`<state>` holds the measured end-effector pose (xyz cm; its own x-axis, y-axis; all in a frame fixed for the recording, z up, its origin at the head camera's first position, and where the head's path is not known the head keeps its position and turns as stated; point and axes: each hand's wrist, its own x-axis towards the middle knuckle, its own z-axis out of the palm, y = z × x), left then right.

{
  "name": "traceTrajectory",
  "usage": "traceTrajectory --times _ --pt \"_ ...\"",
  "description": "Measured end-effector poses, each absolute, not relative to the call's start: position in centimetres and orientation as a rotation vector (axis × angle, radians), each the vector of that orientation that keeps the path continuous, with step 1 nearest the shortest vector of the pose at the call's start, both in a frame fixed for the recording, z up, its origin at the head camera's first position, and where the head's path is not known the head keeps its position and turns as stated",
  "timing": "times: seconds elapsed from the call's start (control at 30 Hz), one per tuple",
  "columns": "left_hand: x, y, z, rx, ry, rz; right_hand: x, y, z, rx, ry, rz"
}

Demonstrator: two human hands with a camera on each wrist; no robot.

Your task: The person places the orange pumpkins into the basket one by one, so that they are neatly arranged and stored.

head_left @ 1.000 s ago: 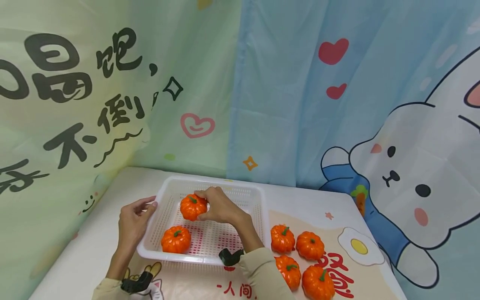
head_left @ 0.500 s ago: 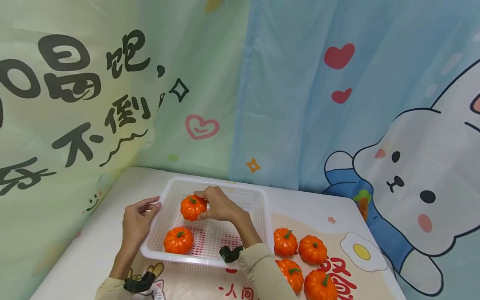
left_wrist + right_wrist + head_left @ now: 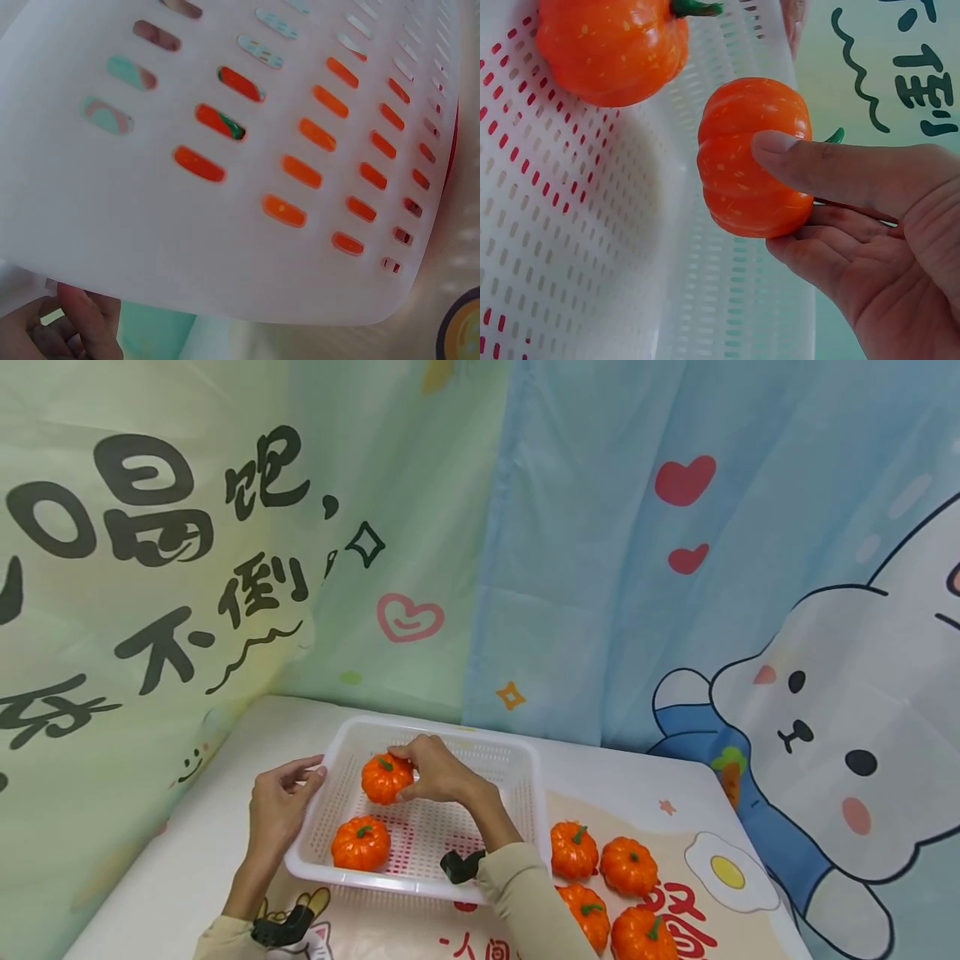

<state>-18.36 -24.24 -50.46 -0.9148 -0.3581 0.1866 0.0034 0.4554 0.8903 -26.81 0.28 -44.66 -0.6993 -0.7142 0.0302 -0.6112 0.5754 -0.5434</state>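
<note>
The right hand [image 3: 444, 772] has hold of a held pumpkin [image 3: 386, 778] inside the white basket [image 3: 442, 887], towards its far-left corner. Its thumb lies across one side of the orange ribs and its fingers sit on the other, spread only as wide as the fruit between them; whether the pumpkin touches the basket's floor I cannot tell. The left hand [image 3: 279, 802] is at the basket's left edge, thumb and fingers closed on the rim — just left of the held pumpkin, apart from it.

A second pumpkin [image 3: 361, 844] sits in the near-left corner of the basket, closer to the near edge than the held one and touched by neither hand. Outside, beyond the basket's right edge, four more pumpkins [image 3: 629, 867] stand grouped on the table [image 3: 600, 766] — well apart from the left hand, one partly hidden by the right sleeve [image 3: 528, 897].
</note>
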Motion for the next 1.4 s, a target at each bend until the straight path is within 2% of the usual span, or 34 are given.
traceTrajectory --times 1.13,1.23,1.37,1.4 --pt "-18.3 -24.3 -50.6 0.304 -2.345 -1.478 -29.1 -0.5 -48.9 -1.126 2.471 -0.82" --pt "-18.3 -24.3 -50.6 0.297 -2.344 -1.476 -30.6 -0.6 -51.0 -1.234 2.52 -0.747" --pt "-18.3 -24.3 -50.5 0.299 -2.342 -1.476 -30.6 -0.9 -51.0 -1.246 2.549 -0.714" --pt "-18.4 -24.3 -50.5 0.303 -2.342 -1.477 -29.9 -1.0 -49.8 -1.205 2.535 -0.728"
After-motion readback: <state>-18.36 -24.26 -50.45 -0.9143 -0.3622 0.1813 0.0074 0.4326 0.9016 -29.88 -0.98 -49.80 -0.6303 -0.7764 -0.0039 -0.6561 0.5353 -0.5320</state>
